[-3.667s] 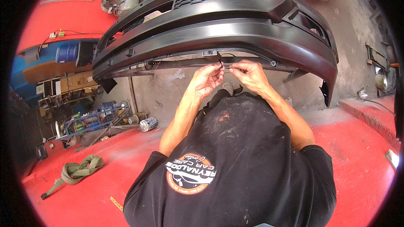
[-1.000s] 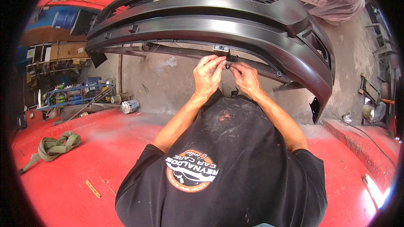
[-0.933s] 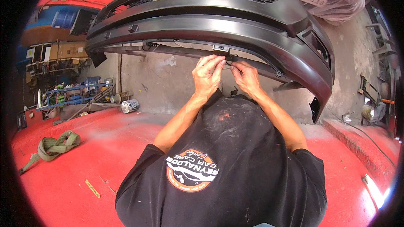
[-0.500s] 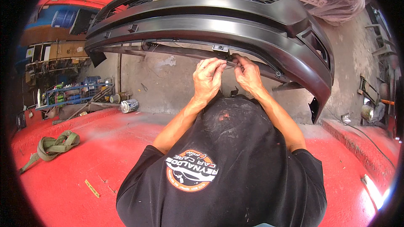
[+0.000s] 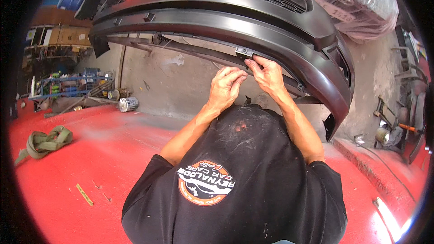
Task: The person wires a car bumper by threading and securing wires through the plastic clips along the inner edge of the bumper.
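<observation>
A large black car bumper (image 5: 190,20) stretches across the far side, its lower edge facing me. A small grey tab with a hole (image 5: 244,51) sits on that edge. Just under the tab is my right hand (image 5: 270,80), thumb and fingers closed at the bumper's edge around something small and dark that I cannot make out. My left hand (image 5: 224,88) is close beside it, lower and to the left, with thumb and fingertips pinched together. Whatever those fingertips hold, if anything, is too small to name.
A plastic-wrapped vehicle (image 5: 357,0) stands behind the bumper at the right. At left are a blue rack of bottles (image 5: 68,86), a metal can (image 5: 128,104) and a knotted green strap (image 5: 47,142) on the red floor. More black car parts (image 5: 413,95) lean at far right.
My right thumb now presses close under the tab. My left hand has drawn slightly down from the bumper's edge. The whole view has shifted a little.
</observation>
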{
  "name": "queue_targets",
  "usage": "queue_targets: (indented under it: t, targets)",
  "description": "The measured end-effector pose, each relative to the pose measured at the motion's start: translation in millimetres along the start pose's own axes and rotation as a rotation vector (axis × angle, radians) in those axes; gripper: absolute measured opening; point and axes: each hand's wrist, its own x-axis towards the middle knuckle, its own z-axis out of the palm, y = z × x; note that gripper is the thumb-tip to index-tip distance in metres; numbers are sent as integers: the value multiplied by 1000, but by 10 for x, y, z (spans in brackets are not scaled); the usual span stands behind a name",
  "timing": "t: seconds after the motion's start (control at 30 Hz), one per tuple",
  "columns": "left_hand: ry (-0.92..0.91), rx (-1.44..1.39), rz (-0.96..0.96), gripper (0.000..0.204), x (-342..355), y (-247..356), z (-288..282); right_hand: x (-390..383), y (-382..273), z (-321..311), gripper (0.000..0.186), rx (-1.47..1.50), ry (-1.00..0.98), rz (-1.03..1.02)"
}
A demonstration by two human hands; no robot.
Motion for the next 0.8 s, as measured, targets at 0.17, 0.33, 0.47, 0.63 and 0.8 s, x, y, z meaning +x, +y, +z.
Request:
queue_targets:
  t: [0.17, 0.33, 0.47, 0.63, 0.8]
  targets:
    - [-28, -48, 21, 12, -56, -93, 41, 23, -55, -22, 29, -3, 44, -18]
    - [-89, -37, 64, 14, -93, -236, 44, -10, -158, -19, 31, -60, 7, 19]
    - [-131, -48, 115, 15, -152, -391, 139, 1, -121, 1, 32, -94, 10, 76]
    - [-151, -71, 102, 13, -146, -396, 200, 6, -143, 10, 31, -106, 43, 66]
    - [-169, -97, 51, 13, -136, -542, 275, 7, -110, 20, 30, -118, 54, 59]
